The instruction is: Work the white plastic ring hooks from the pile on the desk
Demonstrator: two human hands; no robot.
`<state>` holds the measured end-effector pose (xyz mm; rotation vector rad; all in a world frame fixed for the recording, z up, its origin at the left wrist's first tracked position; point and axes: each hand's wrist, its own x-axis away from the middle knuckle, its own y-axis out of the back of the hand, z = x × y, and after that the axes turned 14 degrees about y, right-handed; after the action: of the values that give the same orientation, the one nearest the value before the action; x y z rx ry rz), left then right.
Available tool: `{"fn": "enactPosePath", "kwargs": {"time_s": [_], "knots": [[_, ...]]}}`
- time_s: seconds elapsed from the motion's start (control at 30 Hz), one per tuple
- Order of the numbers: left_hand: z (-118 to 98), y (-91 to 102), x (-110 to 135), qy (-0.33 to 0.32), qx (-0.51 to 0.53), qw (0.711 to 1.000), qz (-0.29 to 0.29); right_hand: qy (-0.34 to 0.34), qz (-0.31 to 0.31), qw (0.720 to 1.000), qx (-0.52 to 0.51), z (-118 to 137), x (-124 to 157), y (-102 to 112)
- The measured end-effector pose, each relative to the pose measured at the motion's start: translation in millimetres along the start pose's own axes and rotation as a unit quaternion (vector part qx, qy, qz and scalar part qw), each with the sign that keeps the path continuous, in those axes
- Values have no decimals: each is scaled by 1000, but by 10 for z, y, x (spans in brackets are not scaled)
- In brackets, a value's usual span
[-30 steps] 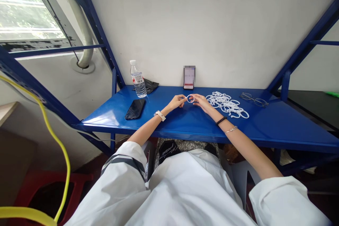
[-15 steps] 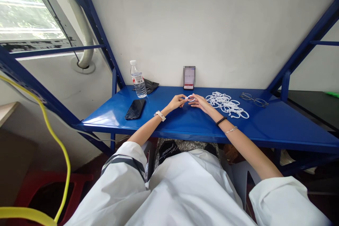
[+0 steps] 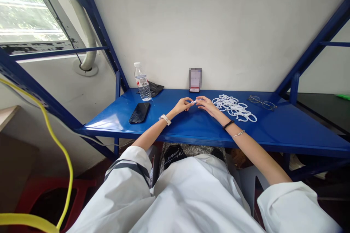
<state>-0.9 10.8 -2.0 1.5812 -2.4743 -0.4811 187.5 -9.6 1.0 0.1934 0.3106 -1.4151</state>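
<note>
My left hand (image 3: 182,105) and my right hand (image 3: 207,105) meet above the middle of the blue table. Pinched between their fingertips is a small white loop (image 3: 194,102), mostly covered by the fingers, with only a short piece of it showing. Its exact kind is too small to make out. Just to the right of my right hand lies a loose pile of similar white loops (image 3: 235,107), several of them with little knobs or tails. My left wrist carries a pale watch, while a dark beaded bracelet and a silver bangle circle my right arm.
Left of my hands, a black phone (image 3: 139,112) lies on the blue table (image 3: 188,131). Behind it stands a water bottle (image 3: 143,85) beside a black bag (image 3: 155,89). A second phone (image 3: 195,80) leans on the wall. Eyeglasses (image 3: 261,102) rest at the right.
The white loop, earlier seen as an open ring between my hands, now shows only as a short piece at the fingertips. My right fingers have shifted slightly; both arms stay in place.
</note>
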Motion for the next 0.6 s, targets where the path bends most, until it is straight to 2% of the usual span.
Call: {"fn": "enactPosePath", "kwargs": {"time_s": [0.4, 0.6], "knots": [[8, 5, -8, -1, 11, 1000, 15, 16, 19, 1000, -2, 29, 22, -9], [7, 4, -10, -2, 19, 1000, 23, 18, 48, 999, -17, 29, 33, 1]]}}
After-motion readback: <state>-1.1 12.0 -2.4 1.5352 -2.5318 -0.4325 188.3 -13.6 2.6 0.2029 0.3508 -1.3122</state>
